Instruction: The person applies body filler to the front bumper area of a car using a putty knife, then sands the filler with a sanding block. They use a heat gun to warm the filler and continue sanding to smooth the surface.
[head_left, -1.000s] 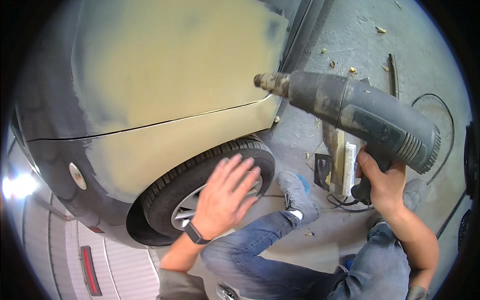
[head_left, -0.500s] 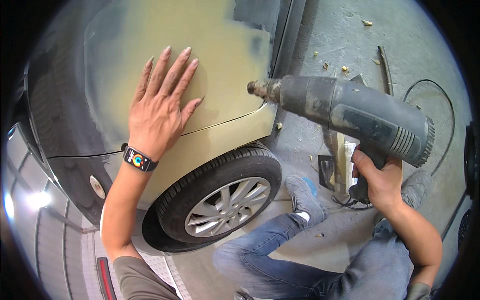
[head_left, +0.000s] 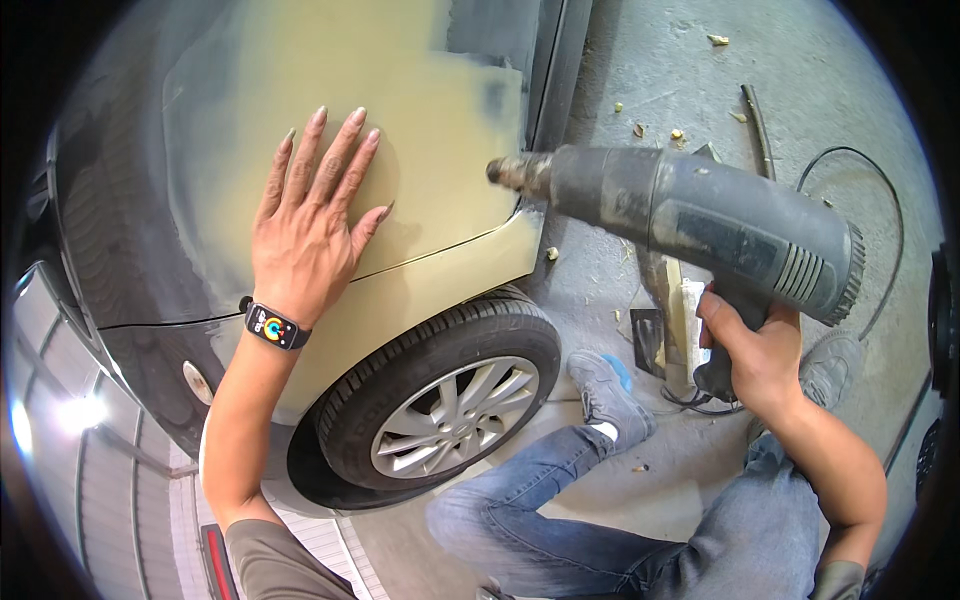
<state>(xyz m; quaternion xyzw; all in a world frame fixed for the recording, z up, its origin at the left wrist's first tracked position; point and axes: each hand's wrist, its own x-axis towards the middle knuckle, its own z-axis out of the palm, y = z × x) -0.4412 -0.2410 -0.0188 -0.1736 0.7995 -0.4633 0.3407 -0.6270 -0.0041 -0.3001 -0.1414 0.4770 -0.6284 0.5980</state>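
Note:
My left hand [head_left: 306, 235] lies flat with its fingers spread on a car body panel [head_left: 420, 130] covered in tan filler with grey edges. A dark smartwatch [head_left: 276, 327] sits on that wrist. In my right hand [head_left: 757, 355] is the grip of a black, paint-spattered heat gun [head_left: 700, 215]. Its nozzle points left at the filler near the panel's right edge, to the right of my left hand. Whether the nozzle touches the panel I cannot tell. Below the panel is the car wheel [head_left: 465, 415], with a black tyre and silver spokes.
A black cord [head_left: 895, 200] loops over the concrete floor [head_left: 660, 60] on the right. A dark rod [head_left: 757, 130] and scattered tan crumbs [head_left: 718, 40] lie there too. Beneath the heat gun are a dark flat piece [head_left: 648, 342] and a pale piece. My bent leg [head_left: 560, 500] is close to the wheel.
The panel and wheel have shifted slightly in the view. Both hands keep their poses, the left one flat on the panel and the right one round the heat gun, whose nozzle sits slightly farther left in view.

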